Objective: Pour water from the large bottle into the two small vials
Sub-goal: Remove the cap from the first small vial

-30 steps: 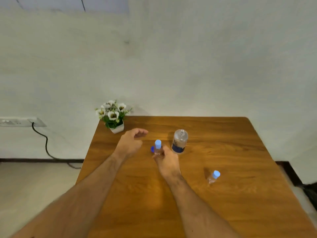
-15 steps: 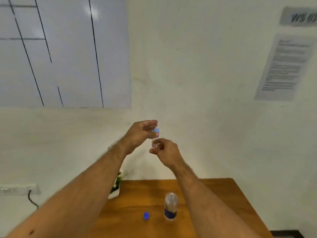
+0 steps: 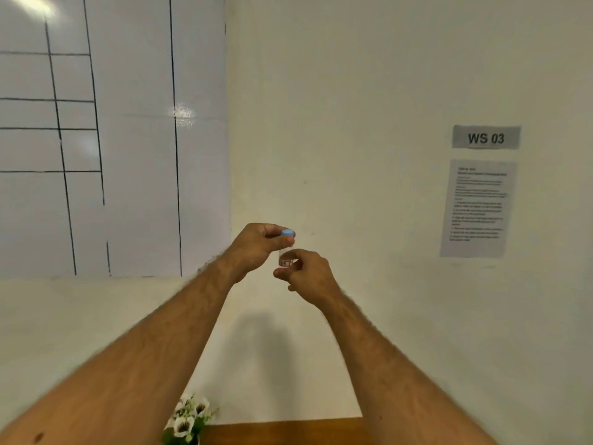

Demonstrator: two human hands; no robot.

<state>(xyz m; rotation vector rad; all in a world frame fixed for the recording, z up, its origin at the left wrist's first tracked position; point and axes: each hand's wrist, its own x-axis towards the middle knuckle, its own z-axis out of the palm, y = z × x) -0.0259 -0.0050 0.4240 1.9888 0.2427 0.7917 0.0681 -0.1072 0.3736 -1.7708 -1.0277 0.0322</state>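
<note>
Overhead, left hand [image 3: 256, 248] pinching blue cap [image 3: 287, 233], right hand [image 3: 309, 275] gripping vial [image 3: 285, 259], flowers [image 3: 189, 422] below, table [image 3: 282, 431] edge.

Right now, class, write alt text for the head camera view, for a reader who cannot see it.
Two bare hands hold a small clear vial up before a pale wall: the right hand grips its body, the left hand pinches its blue cap. Below are white flowers and a table edge; a "WS 03" sign hangs on the right.
</note>
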